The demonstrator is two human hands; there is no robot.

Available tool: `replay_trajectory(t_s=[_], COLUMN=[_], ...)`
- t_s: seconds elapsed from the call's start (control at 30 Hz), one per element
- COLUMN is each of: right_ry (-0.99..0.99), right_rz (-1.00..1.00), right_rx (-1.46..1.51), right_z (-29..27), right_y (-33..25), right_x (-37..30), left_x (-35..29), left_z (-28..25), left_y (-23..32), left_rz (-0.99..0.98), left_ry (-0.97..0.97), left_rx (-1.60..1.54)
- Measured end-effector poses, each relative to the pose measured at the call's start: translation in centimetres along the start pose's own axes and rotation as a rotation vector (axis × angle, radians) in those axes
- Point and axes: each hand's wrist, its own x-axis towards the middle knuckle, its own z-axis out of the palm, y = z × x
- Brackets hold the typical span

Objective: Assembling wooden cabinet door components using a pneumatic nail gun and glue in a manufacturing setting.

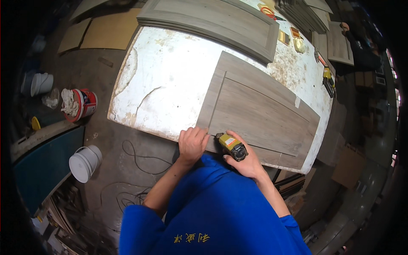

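- Right hand [247, 163] grasps the yellow tool [233, 146]; a slip could strike the left hand [193, 143], close by;
- left hand curls at the grey panel [263, 114], grip unclear;
- panel lies on the white table [165, 85]; weak bracing might let it slide.

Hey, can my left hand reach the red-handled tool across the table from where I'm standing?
Probably not without moving: your left hand is at the near edge of the table, and the flat grey panel and stacked panels lie between it and the red-handled tool.
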Motion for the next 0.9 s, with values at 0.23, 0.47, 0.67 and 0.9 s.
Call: replay_trajectory(t_s=[0.23, 0.47, 0.67, 0.9], right_ry=[-0.107, -0.059, -0.069, -0.008], right_rz=[0.217, 0.031, 0.020, -0.033], right_rx=[0.278, 0.114, 0.080, 0.049], right_z=[-0.6, -0.2, -0.1, -0.4], right_y=[-1.4, -1.4, -1.9, -1.6], right_x=[0.0, 2.0, 2.5, 1.8], left_x=[-0.1, -0.3, -0.4, 0.1], left_z=[-0.1, -0.1, -0.1, -0.9], left_y=[-0.1, -0.3, -0.3, 0.0], left_rz=[0.004, 0.023, 0.022, -0.026], left_ry=[-0.010, 0.023, 0.028, -0.052], left_rx=[0.009, -0.008, -0.016, -0.069])
